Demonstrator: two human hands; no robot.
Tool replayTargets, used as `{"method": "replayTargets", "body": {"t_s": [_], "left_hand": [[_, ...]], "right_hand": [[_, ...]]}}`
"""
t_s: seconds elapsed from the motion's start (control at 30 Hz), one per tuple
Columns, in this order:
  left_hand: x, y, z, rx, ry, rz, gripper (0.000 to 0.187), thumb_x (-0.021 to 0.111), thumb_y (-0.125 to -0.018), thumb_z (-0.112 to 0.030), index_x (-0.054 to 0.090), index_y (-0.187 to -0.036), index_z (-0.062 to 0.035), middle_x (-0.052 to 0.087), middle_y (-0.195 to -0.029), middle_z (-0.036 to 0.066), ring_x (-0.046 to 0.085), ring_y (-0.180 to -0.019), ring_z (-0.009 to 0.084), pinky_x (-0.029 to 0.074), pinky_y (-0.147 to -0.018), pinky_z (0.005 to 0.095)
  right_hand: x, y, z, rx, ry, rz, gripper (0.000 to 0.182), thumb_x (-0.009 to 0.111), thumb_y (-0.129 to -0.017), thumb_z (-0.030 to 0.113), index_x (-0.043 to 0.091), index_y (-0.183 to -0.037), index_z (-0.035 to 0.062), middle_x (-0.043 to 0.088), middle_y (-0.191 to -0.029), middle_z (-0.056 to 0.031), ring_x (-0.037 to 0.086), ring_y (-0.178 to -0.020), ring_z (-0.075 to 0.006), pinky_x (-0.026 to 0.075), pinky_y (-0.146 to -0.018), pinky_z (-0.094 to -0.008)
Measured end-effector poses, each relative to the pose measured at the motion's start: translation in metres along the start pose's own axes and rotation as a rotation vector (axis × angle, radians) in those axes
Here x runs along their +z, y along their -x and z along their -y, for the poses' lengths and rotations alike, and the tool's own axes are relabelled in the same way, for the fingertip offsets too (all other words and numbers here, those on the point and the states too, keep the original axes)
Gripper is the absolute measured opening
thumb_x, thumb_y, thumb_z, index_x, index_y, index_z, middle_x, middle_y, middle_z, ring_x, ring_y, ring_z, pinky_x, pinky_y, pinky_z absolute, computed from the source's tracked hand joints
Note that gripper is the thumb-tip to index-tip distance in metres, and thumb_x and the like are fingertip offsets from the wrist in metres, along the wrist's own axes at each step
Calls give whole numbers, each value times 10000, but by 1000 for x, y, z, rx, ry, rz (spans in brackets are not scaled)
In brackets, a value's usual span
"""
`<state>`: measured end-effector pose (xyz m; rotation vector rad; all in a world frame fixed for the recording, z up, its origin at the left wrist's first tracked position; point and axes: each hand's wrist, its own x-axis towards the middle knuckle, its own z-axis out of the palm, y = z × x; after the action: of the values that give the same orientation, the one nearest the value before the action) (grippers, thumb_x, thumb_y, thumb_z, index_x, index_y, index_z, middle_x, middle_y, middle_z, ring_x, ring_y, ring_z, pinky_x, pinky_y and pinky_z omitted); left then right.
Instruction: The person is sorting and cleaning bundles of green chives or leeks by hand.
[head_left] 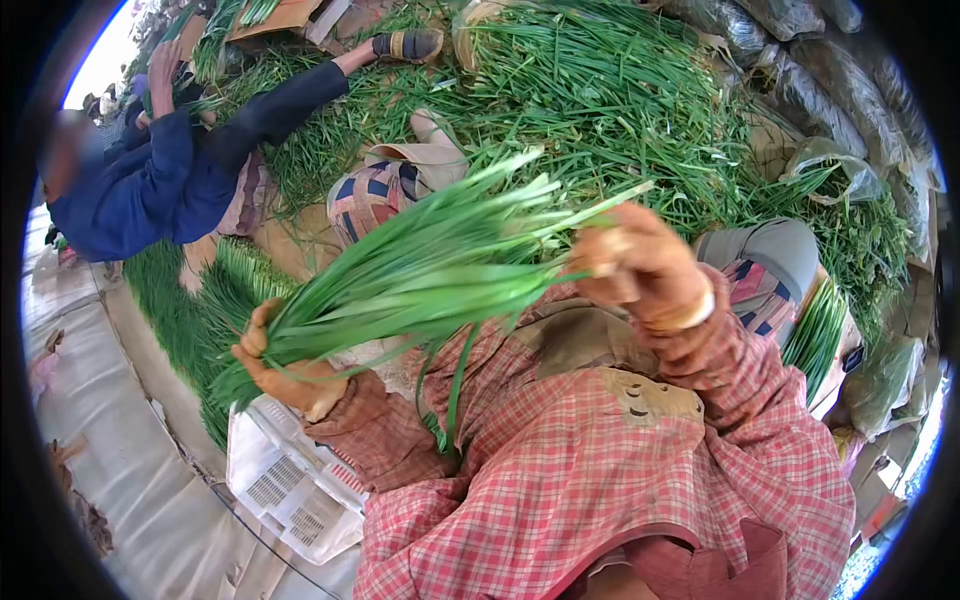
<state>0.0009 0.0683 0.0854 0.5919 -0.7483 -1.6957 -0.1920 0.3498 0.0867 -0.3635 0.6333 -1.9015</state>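
A bunch of long flat green leaves with pale ends, like garlic chives (400,265), stretches across the front of my body. My left hand (285,375) is closed around its dark green end. At the pale end, my right hand (640,265) is closed with thumb and fingers pinched on some chive stalks, slightly blurred by motion. One leaf strand (458,385) dangles below the bunch against my checked shirt. Below my left hand stands a white plastic basket (290,490) with slotted sides.
Loose green leaves (600,110) lie heaped ahead of me. Neat bundles (170,320) line the left side. A person in dark blue (170,190) sits at upper left. Plastic-wrapped bundles (820,100) are stacked at upper right. Another bunch (818,335) lies beside my right knee.
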Motion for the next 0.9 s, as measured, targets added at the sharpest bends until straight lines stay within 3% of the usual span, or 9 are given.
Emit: {"method": "replayTargets", "body": {"t_s": [0.2, 0.3, 0.37, 0.43, 0.5, 0.57, 0.63, 0.87, 0.9], "left_hand": [[-44, -51, -14, -140, 438, 249, 336, 331, -934, -215, 275, -615, -128, 238, -588, -2, 325, -601, 166, 349, -861, 397], [-119, -77, -8, 74, -26, 102, 336, 323, -937, -201, 247, -616, -136, 218, -591, -8, 299, -582, 159, 353, -851, 396], [-163, -80, 5, 86, -315, 55, 339, 287, -941, -207, 426, -664, -69, 371, -623, 21, 387, -623, 177, 378, -844, 404], [-168, -62, 21, -7, -461, -78, 380, 275, -940, -219, 534, -755, -11, 510, -701, 64, 476, -683, 205, 392, -851, 415], [-200, -67, 38, -68, -722, -29, 401, 252, -938, -232, 550, -897, 34, 563, -880, 118, 518, -824, 244, 395, -872, 427], [-207, -58, 40, -146, -754, -53, 328, 353, -882, -207, 571, -973, 20, 603, -951, 130, 558, -863, 243, 422, -836, 397], [-181, -43, 50, -231, -579, -119, 251, 464, -829, -178, 584, -978, -16, 615, -936, 115, 576, -835, 224, 448, -790, 363], [-161, -22, 58, -274, -512, -257, 265, 457, -832, -195, 583, -984, -18, 613, -951, 113, 573, -853, 228, 447, -796, 371], [-161, -21, 58, -273, -511, -264, 267, 456, -832, -197, 582, -985, -18, 613, -953, 113, 572, -855, 228, 446, -797, 372]], "right_hand": [[-36, 56, 55, -456, 98, -63, 266, 587, -812, 271, 451, -655, 105, 384, -489, 58, 349, -376, -49, 260, -351, -200], [-76, 97, 87, -493, 81, 41, 210, 562, -829, 167, 429, -676, 113, 421, -558, 58, 394, -422, -24, 343, -403, -179], [-113, 121, 87, -353, 235, -316, 129, 547, -838, 172, 517, -794, 55, 538, -696, 12, 505, -538, -56, 425, -508, -193], [-160, 110, 73, 447, 1493, -773, 248, 567, -824, 207, 568, -993, 25, 599, -840, -33, 568, -703, -111, 465, -639, -231], [-160, 79, 51, 183, 2192, -758, 345, 604, -788, 193, 565, -1105, 61, 605, -910, -55, 563, -761, -147, 466, -690, -263], [-115, 24, 49, -13, 1084, -616, 333, 616, -761, 148, 584, -1089, 97, 605, -940, -57, 550, -753, -115, 464, -698, -260], [-101, -20, 34, -276, 1175, -473, 329, 615, -757, 120, 594, -1085, 114, 601, -990, -52, 537, -731, -91, 461, -680, -242], [-85, -103, -5, 117, 774, 168, 807, 659, -771, 162, 154, -1400, 175, 261, -1409, -34, 497, -799, -68, 426, -668, -227], [-79, -106, -16, 84, 886, 241, 685, 640, -802, 191, 258, -1368, 146, 449, -1272, -57, 522, -843, -87, 434, -687, -245]]}}
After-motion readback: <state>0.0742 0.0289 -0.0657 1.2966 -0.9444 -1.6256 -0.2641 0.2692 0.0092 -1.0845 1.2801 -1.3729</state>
